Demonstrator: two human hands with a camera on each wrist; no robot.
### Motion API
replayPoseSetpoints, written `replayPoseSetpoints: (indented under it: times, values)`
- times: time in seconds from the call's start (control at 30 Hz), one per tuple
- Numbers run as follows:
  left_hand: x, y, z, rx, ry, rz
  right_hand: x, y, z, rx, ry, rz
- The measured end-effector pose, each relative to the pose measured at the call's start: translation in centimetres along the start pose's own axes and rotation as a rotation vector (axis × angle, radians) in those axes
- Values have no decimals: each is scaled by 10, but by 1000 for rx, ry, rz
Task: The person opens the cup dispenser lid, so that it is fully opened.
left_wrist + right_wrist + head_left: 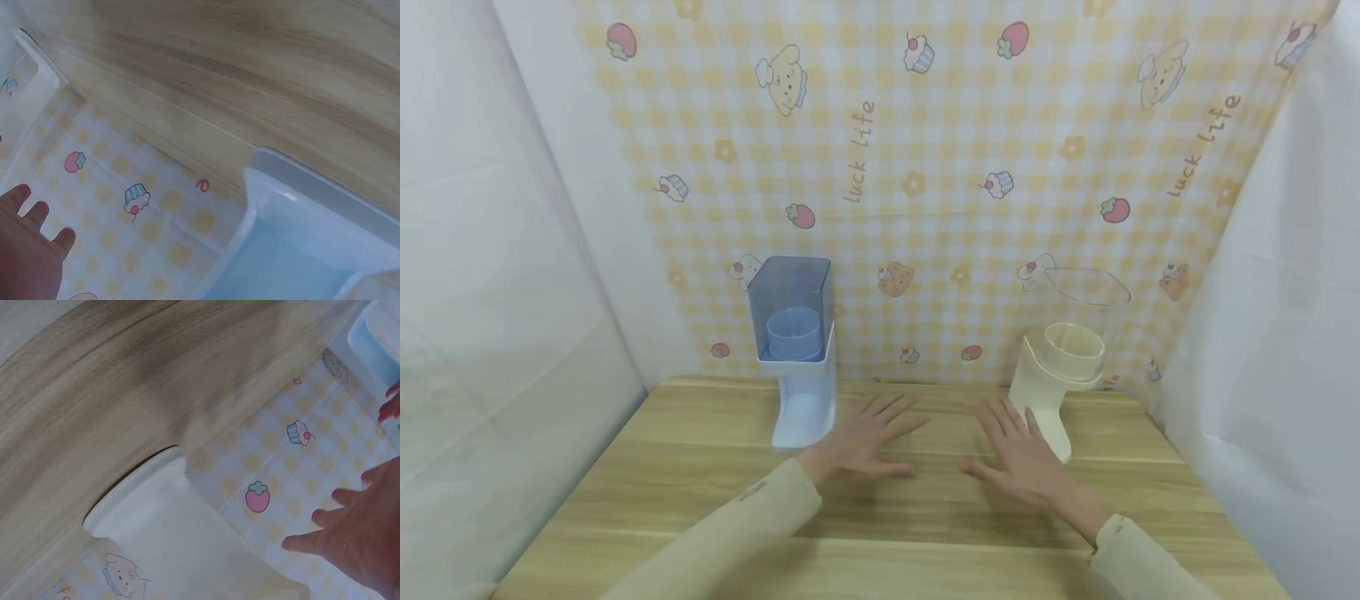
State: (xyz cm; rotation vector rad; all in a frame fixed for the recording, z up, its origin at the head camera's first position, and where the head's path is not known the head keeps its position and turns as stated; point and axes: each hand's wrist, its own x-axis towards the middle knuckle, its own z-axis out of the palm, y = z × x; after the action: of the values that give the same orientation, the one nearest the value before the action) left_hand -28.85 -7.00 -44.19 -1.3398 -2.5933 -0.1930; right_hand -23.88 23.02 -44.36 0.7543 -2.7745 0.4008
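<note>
Blue dispenser (806,400) stands at left on the wooden table (917,571), and cream dispenser (1037,387) stands at right. Near them, left hand (867,437) and right hand (1021,458) extend with spread fingers.

1. Hands: two, the left hand (861,441) and the right hand (1022,458).
2. Sleeves: two, a left sleeve (722,533) and a right sleeve (1142,558), each behind its hand's fingers.
3. Dispensers: two, a blue dispenser (807,392) left of the left fingers and a cream dispenser (1036,393) just beside the right fingers.
4. Round collars: two, a blue collar (794,335) and a cream collar (1075,358), above finger level.
5. Wood-grain tabletop: one (925,517), under the fingers.
6. Gingham backdrop: one (947,233), beyond the fingers.
7. Printed chef-hat puppies: two, high above the fingers.
8. White side sheets: two, one outward of each hand's fingers.
</note>
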Motion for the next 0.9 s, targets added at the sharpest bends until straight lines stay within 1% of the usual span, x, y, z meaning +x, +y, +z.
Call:
replayPoseSetpoints:
  times: [0.03,0.1,0.17,0.27,0.3,0.37,0.4,0.47,0.5,0.63,0.67,0.73,0.77,0.8,0.9]
  values:
    - [4,1,0,-27,-11,-17,-1,1,-1,24,0,36]
    - [10,3,0,-111,-26,-57,-1,4,-4,84,-5,119]
    - [17,5,-1,-203,-23,-100,-2,6,-8,165,-8,221]
    - [28,8,-2,-387,-10,-158,-2,13,-15,341,-10,383]
    - [32,8,-2,-452,-11,-179,-2,17,-17,400,3,428]
    - [40,10,-2,-583,-15,-216,-2,25,-21,519,51,486]
    - [44,11,-1,-660,-21,-232,-3,30,-22,567,83,502]
    - [55,12,-1,-791,-27,-265,-4,38,-24,652,121,541]
    - [61,12,0,-859,-19,-276,-5,42,-25,681,144,562]
    - [89,12,9,-1111,67,-337,-8,53,-33,761,213,670]
    - [97,12,11,-1164,95,-350,-7,55,-36,776,251,676]
    - [113,12,19,-1252,138,-371,-5,57,-41,793,329,682]
    - [122,13,21,-1297,153,-375,-4,58,-45,806,369,671]
    - [131,14,23,-1336,169,-373,-2,58,-49,813,405,669]
    - [160,21,28,-1416,221,-356,7,61,-65,810,497,658]
